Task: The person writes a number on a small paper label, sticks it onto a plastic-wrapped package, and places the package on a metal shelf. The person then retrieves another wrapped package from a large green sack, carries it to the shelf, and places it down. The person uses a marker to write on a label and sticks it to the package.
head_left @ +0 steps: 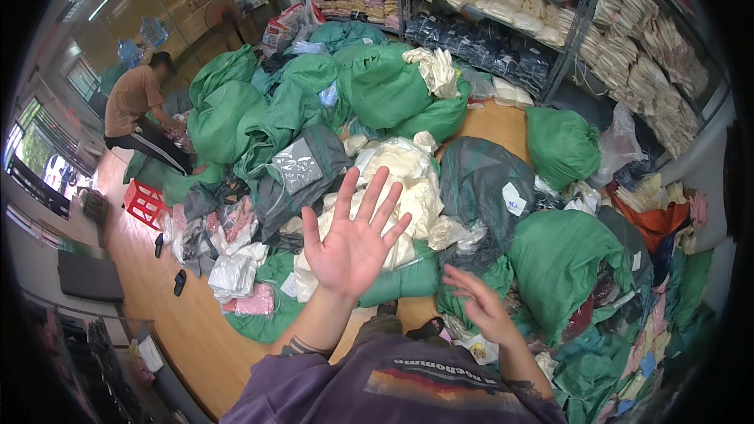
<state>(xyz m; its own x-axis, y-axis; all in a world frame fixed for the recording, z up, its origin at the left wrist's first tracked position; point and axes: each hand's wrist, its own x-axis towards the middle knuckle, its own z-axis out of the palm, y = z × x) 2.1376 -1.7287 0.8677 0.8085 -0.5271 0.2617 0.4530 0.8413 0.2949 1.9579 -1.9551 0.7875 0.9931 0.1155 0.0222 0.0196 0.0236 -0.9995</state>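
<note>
Raised in the middle of the view, my left hand [353,251] is open, palm showing and fingers spread, with nothing in it. Behind it lies a heap of cream garments in clear plastic [412,180]. My right hand [481,306] hangs lower and to the right, fingers stretched out and apart, holding nothing. It is nearest to a dark grey sack with a white tag [483,180] and a big green sack [569,259]. Neither hand appears to touch any of the bags. A rolled green sack [400,283] lies just ahead of my feet.
Green sacks [377,82] pile up across the floor. Metal shelves [577,23] of folded, bagged clothes line the back right. At the left, another person [137,106] bends over bags near a red plastic stool [144,204]. Dark slippers [180,283] lie on the wooden floor [149,298].
</note>
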